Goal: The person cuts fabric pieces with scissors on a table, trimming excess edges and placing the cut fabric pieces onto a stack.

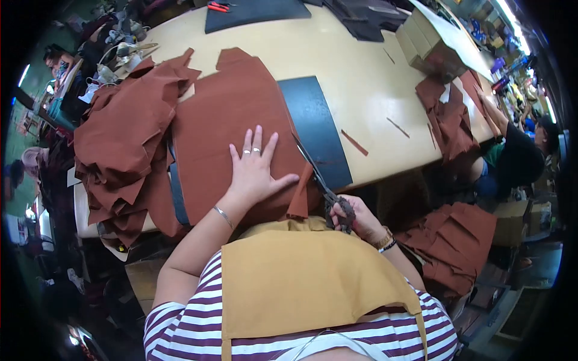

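Observation:
My left hand (257, 169) lies flat, fingers spread, on a large piece of rust-brown fabric (223, 114). In my right hand (356, 218) is a pair of scissors (322, 180) with wrapped handles, its blades pointing up along the fabric's right edge. A narrow strip of the same fabric (299, 195) hangs beside the blades, by my left thumb. Beneath the fabric, a dark blue-grey board (316, 120) shows on the right side. I cannot tell whether the blades are closed on the cloth.
A heap of rust fabric (129, 132) lies at the left, and another bundle (448, 240) sits low at the right. Thin offcuts (354, 142) dot the pale table (373, 90). Red-handled scissors (220, 6) rest on a far dark board. Another person (518, 144) handles fabric near a cardboard box (430, 45).

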Motion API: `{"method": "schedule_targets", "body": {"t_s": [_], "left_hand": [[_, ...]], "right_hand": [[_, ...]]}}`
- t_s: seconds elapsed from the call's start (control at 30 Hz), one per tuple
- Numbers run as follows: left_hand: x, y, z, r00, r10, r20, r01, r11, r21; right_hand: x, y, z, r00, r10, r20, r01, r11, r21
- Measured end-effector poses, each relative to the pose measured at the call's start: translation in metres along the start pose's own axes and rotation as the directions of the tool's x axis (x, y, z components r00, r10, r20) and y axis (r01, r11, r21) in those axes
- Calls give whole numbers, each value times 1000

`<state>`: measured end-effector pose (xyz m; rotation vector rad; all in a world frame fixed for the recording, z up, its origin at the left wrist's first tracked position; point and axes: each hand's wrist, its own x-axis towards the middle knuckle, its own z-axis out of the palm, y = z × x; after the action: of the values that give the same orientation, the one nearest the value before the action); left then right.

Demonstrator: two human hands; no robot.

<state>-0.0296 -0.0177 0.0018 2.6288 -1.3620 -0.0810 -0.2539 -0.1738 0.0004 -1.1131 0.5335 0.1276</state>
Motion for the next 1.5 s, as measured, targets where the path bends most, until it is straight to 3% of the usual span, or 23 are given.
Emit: {"method": "schedule_targets", "body": {"t_s": [0.1, 0.2, 0.4, 0.57, 0.7, 0.8, 0.83, 0.9, 0.97, 1.0, 1.03, 1.13, 1.17, 1.23, 1.27, 1.33, 1.37, 1.5], "left_hand": [[-9, 7, -7, 998, -31, 51, 32, 999, -13], [0, 6, -32, 976, -28, 217, 27, 1000, 8], [138, -54, -55, 995, -53, -90, 57, 998, 41], [242, -82, -41, 958, -287, 13, 285, 955, 81], [262, -78, -48, 932, -297, 206, 267, 950, 161], [283, -88, -47, 890, -279, 360, 278, 959, 56], [297, -109, -28, 920, -168, 353, 238, 957, -166], [306, -121, -30, 944, -69, 322, 247, 794, -555], [301, -131, -32, 987, -7, 163, 146, 481, -865], [297, -132, -36, 999, -13, 31, 33, 283, -959], [297, -131, -30, 981, -189, -37, -10, 139, -990], [282, -133, -2, 874, -263, -409, -215, 544, -811], [252, -123, -12, 939, -155, -306, -146, 626, -766], [196, -94, -23, 971, -20, -240, -88, 900, -428], [173, -84, -22, 981, 43, -189, -85, 972, -219], [128, -74, -9, 968, 199, -153, -204, 979, -18], [110, -67, -11, 980, 196, -38, -195, 980, 36], [83, -63, -1, 994, 112, -11, -112, 993, 36]], "right_hand": [[-3, 1, -4, 1000, -1, 29, 2, 999, -43], [-11, 0, -6, 1000, -15, 12, 16, 993, -119], [-7, 8, -17, 999, -21, 44, 25, 996, -87], [-4, 11, -24, 995, -31, 94, 38, 997, -66], [-8, 3, -18, 996, -23, 88, 28, 998, -53], [-6, 5, -25, 995, -2, 99, 12, 994, -106], [-6, 3, -24, 995, 7, 98, 4, 993, -116], [-7, -1, -21, 994, -1, 109, 13, 994, -107], [-7, -3, -21, 994, -1, 110, 12, 995, -101], [-8, -3, -20, 994, -3, 111, 14, 995, -99], [-7, 0, -21, 995, -5, 104, 16, 995, -103], [-6, 6, -23, 996, -1, 86, 9, 996, -94], [-8, 5, -22, 997, -18, 80, 27, 993, -113], [-7, 15, -25, 998, -18, 60, 23, 996, -86], [-7, 16, -26, 999, -13, 49, 18, 996, -91], [-11, 7, -18, 999, 9, 36, -10, 1000, 26], [-11, 5, -18, 999, 6, 41, -8, 999, 35], [-9, 4, -15, 999, 14, 42, -18, 997, 79]]}}
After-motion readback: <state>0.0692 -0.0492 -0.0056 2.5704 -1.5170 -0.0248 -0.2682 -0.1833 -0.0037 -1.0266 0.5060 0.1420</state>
